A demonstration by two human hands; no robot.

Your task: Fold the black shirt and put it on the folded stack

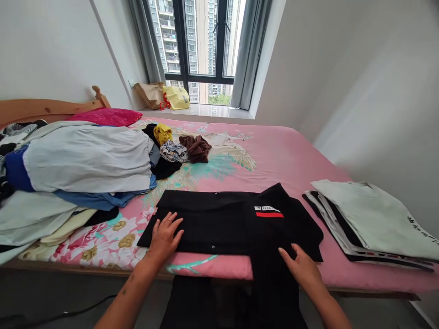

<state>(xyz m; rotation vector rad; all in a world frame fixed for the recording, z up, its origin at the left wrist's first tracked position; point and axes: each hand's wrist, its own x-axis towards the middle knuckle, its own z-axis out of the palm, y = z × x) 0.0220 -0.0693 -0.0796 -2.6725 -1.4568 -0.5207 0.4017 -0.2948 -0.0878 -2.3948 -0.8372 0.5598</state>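
Observation:
A black shirt (212,219) lies partly folded along the bed's front edge, with a white and red printed patch (269,211) near its right end. One black part of it, perhaps a sleeve, hangs down over the edge. My left hand (165,235) rests palm down on the shirt's left end, its fingers spread. At the right, my right hand (303,264) touches the black cloth beside the hanging part, thumb and forefinger apart. Its other fingers are mostly hidden.
A folded stack of clothes (370,219) sits to the right. A large loose pile of clothes (85,155) covers the left side, with smaller crumpled garments (197,148) beyond. Paper and yellow bags (176,97) stand on the windowsill. A wall borders the pink bed (274,151) at right.

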